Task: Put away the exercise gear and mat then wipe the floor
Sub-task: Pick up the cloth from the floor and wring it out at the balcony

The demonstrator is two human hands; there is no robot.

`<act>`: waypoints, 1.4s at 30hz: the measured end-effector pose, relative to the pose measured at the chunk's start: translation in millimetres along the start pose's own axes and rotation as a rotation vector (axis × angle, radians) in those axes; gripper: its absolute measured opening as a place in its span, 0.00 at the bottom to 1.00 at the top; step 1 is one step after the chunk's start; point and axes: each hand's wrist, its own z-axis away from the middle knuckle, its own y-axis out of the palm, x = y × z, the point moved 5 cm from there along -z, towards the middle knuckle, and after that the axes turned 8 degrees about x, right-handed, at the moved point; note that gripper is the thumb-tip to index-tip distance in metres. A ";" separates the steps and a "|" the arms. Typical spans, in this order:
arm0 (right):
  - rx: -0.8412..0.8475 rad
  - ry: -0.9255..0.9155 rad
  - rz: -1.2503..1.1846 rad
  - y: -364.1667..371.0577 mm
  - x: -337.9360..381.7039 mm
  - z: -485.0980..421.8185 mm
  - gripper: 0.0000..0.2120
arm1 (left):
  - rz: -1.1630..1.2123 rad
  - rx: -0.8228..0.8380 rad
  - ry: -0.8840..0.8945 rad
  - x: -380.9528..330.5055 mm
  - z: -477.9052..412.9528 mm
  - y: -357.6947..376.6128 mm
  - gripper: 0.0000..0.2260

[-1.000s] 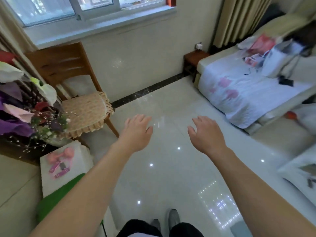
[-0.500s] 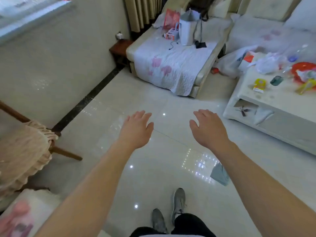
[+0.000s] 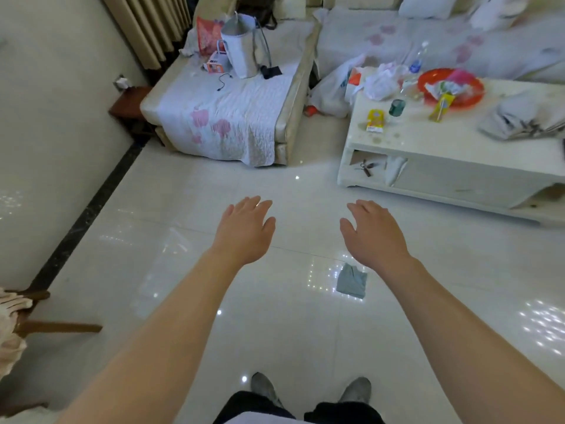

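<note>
Pale glossy tile floor (image 3: pixel 171 215) underfoot, flecked with light glints; stood on it in grey shoes (image 3: pixel 263 388) at six o'clock. Held the left hand (image 3: pixel 244 234) near centre at eight o'clock and the right hand (image 3: pixel 373 237) at four o'clock, palms down, well apart; held the fingers of each loosely straight and close together, thumbs angled inward, gripping nothing, touching nothing. Saw a crumpled grey cloth (image 3: pixel 351 284) flat on the tiles at five o'clock, just under the right wrist in the frame, apart from both hands. Faced a white coffee table (image 3: pixel 428 142) at two o'clock, littered with a red dish (image 3: pixel 423 84), a yellow packet (image 3: pixel 376 120) and a small green jar (image 3: pixel 396 107); faced a quilt-covered sofa (image 3: pixel 238 96) at eleven o'clock, a pale tote bag (image 3: pixel 241 47) upright on it. Had a wooden chair leg (image 3: pixel 61 327) at eight o'clock, near the dark floor border (image 3: pixel 91 209).
</note>
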 end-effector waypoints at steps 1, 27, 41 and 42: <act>-0.007 0.012 -0.003 -5.1 -17.8 2.4 0.20 | -0.004 0.004 0.009 -17.2 -6.4 3.6 0.22; -0.007 0.226 -0.009 -63.5 -257.9 -98.0 0.21 | -0.048 0.094 0.169 -214.3 -226.2 37.6 0.22; 0.085 0.073 -0.017 -88.7 -358.7 -193.0 0.20 | 0.038 0.052 -0.067 -266.9 -291.7 44.8 0.22; 0.098 0.053 -0.015 -90.3 -365.8 -198.9 0.20 | 0.047 0.054 -0.093 -271.2 -291.6 48.3 0.22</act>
